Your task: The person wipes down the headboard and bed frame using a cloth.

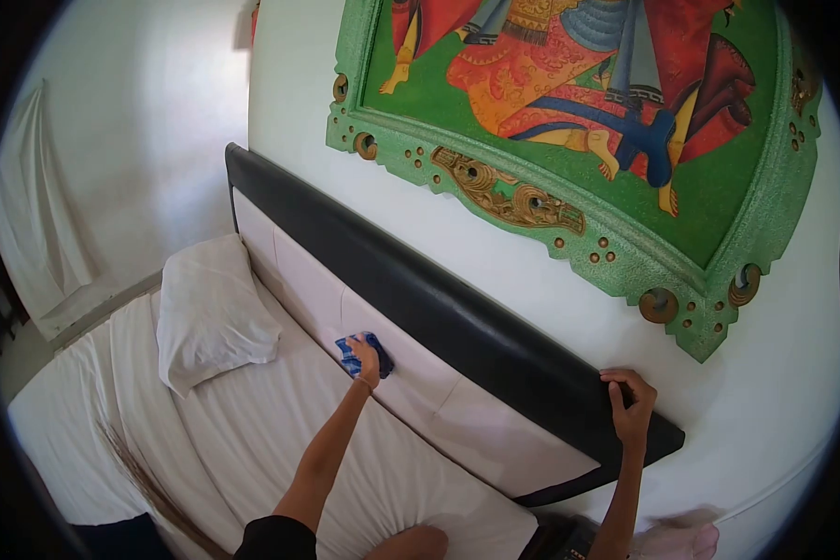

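Nearby, your right hand [635, 406] rests on the headboard's black padded rim [457, 317], fingers bent, thumb apart, no pinch visible. Beyond, your left hand [365, 359] presses a blue patterned cloth [385, 362] against the pale panel [476, 420]; fingers loosely spread over it, any pinch hidden. Probably light, limp, unbreakable; best held bunched under your palm. Farther, a white pillow [215, 308].

The left arm [322, 464] is stretching from near toward far, its hand [365, 357] angling slightly left. Farther right, the right forearm [620, 495] is rising, the right hand [637, 407] bending left, fingers [619, 375] loosely curling.
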`<state>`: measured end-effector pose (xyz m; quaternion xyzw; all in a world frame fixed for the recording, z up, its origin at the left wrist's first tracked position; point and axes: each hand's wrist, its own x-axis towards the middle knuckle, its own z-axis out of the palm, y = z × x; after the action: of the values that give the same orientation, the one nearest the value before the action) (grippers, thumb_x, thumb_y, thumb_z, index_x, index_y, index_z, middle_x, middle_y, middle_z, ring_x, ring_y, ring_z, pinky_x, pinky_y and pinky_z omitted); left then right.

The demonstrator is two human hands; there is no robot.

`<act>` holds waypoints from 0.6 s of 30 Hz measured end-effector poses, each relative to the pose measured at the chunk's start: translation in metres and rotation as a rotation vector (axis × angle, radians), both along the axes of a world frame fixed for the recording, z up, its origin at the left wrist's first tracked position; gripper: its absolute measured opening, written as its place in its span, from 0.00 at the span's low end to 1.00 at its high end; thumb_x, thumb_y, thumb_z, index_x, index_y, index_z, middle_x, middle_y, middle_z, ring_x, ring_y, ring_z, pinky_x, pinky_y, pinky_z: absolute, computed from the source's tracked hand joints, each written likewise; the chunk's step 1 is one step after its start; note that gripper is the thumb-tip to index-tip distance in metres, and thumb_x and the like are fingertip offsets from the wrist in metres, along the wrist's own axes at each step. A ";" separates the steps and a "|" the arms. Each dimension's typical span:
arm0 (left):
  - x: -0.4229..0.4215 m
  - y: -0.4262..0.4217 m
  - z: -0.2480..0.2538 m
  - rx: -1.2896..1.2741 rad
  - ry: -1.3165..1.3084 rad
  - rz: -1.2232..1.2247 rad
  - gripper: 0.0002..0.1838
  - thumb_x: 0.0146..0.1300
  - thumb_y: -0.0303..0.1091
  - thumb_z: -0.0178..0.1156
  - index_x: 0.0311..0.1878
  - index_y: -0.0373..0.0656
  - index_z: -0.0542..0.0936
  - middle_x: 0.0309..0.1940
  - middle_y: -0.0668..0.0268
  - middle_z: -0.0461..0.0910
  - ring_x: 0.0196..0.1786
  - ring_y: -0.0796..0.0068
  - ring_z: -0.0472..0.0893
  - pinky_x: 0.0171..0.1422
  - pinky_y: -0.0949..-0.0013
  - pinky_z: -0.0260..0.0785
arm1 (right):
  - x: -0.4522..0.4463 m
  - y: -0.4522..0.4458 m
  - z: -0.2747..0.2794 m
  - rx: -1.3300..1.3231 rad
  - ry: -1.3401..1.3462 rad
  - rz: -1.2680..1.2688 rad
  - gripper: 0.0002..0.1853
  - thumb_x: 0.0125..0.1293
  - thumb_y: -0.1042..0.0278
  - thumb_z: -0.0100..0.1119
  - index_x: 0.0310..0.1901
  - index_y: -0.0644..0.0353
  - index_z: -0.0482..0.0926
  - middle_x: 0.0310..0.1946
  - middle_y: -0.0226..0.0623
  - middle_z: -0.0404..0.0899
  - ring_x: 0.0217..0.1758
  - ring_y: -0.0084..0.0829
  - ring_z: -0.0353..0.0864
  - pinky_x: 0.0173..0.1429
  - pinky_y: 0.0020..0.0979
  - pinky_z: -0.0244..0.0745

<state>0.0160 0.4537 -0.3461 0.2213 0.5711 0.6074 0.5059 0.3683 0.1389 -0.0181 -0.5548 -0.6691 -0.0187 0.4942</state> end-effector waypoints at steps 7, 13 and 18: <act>0.003 0.023 -0.025 0.065 0.185 -0.005 0.38 0.78 0.57 0.34 0.80 0.48 0.36 0.81 0.58 0.30 0.82 0.51 0.34 0.83 0.49 0.29 | -0.001 0.001 -0.001 0.015 -0.048 -0.013 0.05 0.63 0.78 0.56 0.35 0.67 0.82 0.35 0.42 0.86 0.41 0.36 0.86 0.51 0.32 0.77; -0.013 -0.002 -0.029 0.068 0.215 0.060 0.31 0.77 0.38 0.36 0.78 0.37 0.46 0.78 0.42 0.42 0.79 0.39 0.46 0.82 0.48 0.40 | -0.002 0.001 0.000 0.017 -0.055 -0.032 0.05 0.63 0.78 0.55 0.35 0.67 0.82 0.35 0.42 0.85 0.40 0.36 0.85 0.51 0.32 0.77; 0.004 -0.003 -0.117 -0.312 1.292 -0.556 0.32 0.71 0.24 0.37 0.77 0.31 0.44 0.74 0.28 0.41 0.78 0.32 0.45 0.81 0.47 0.41 | -0.002 0.001 -0.002 -0.020 -0.026 -0.045 0.05 0.62 0.79 0.55 0.35 0.67 0.81 0.34 0.41 0.85 0.39 0.35 0.85 0.50 0.31 0.77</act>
<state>0.0198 0.4507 -0.4635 0.5987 0.7590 0.1153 0.2284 0.3665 0.1400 -0.0198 -0.5744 -0.6628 -0.0303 0.4794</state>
